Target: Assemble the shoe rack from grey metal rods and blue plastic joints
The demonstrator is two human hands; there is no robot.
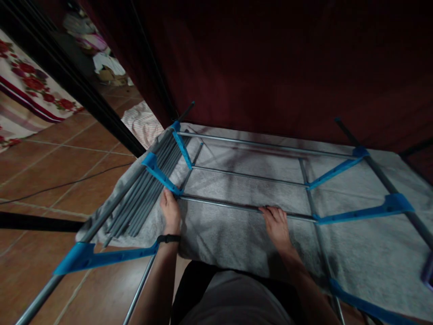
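Note:
A partly assembled rack frame of grey metal tubes with blue plastic brackets stands across a grey blanket point(216, 243). My left hand point(171, 212) is closed around the corner where a blue bracket point(162, 175) meets the near crossbar point(219, 202); its fingertips are partly hidden. Farther right along that same crossbar, my right hand point(275, 223) has its fingers curled over the tube. Another blue bracket point(358, 212) joins the crossbar's right end. Behind run a middle crossbar point(250, 175) and a far crossbar point(267, 145).
Several loose grey tubes point(149, 198) lie side by side on the blanket at left. A dark red curtain point(270, 67) hangs behind. Black bars point(84, 95) slant at left above the tiled floor point(67, 167), where a cable point(74, 182) runs. A dark object point(428, 273) sits at the right edge.

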